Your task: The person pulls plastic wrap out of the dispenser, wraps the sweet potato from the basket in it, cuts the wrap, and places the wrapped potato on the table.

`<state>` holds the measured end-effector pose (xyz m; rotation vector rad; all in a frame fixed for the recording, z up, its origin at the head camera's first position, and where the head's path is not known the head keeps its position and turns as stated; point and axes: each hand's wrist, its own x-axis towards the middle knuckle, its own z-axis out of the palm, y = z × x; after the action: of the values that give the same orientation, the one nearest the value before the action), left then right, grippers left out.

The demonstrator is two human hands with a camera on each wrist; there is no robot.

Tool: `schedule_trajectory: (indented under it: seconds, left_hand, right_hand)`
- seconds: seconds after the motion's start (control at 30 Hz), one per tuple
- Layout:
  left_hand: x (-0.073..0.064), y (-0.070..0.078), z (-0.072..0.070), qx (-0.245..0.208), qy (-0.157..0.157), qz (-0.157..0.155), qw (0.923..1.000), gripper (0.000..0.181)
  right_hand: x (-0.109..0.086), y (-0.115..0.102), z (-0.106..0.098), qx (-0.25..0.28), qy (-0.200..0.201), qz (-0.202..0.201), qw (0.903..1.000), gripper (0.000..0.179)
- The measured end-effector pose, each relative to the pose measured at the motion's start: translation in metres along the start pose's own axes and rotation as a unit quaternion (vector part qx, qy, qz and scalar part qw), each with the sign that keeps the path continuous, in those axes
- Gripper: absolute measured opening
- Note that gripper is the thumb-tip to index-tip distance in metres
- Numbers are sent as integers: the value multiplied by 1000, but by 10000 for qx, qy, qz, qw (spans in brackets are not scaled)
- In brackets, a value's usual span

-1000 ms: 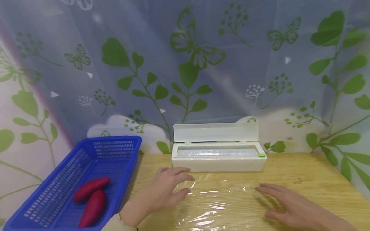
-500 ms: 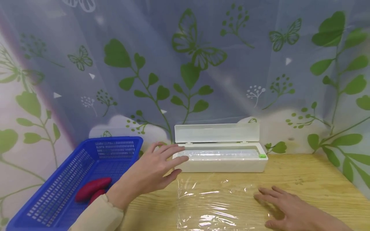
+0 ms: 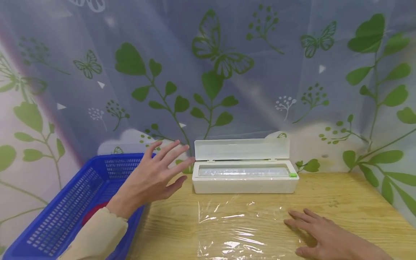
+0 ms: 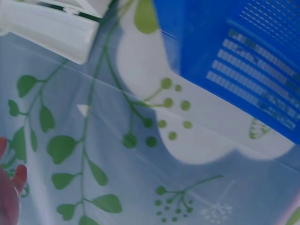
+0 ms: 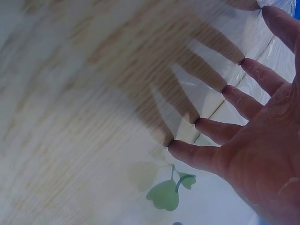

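My left hand [image 3: 149, 177] is raised with spread fingers, overlapping the blue basket's [image 3: 58, 216] right side in the head view and holding nothing. Only a little of it shows in the left wrist view. A reddish sweet potato [image 3: 92, 213] in the basket is partly hidden by the left sleeve. My right hand [image 3: 325, 234] rests its spread fingertips on the table at the right edge of a clear sheet of cling film [image 3: 240, 227]. In the right wrist view, the fingers [image 5: 197, 152] are nearly straight, tips down on the surface.
Behind the film stands a white cling film dispenser [image 3: 245, 186], lid [image 3: 242, 150] raised, with a film roll [image 3: 243, 172] inside and a green slider [image 3: 293, 174] at its right. A patterned curtain [image 3: 260, 90] hangs right behind the wooden table [image 3: 351, 202].
My left hand has lifted off the film's left side and moved left and up toward the basket, covering more of the sweet potatoes. My right hand has stayed almost in place.
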<state>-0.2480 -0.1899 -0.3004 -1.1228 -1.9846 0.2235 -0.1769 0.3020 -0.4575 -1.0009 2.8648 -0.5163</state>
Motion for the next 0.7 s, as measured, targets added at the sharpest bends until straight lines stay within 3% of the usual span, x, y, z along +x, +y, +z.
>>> schedule_trajectory:
  seconds: [0.17, 0.43, 0.7]
  left_hand:
    - [-11, -16, 3, 218, 72, -98, 9997, 46]
    - [-32, -40, 10, 441, 453, -346, 9974, 52]
    - [-60, -62, 15, 599, 77, -651, 9960, 56]
  right_hand:
    - [0, 0, 1, 71, -27, 39, 10000, 65]
    - [1, 1, 1, 127, 24, -71, 9999, 65]
    - [0, 0, 0, 197, -17, -40, 9998, 66]
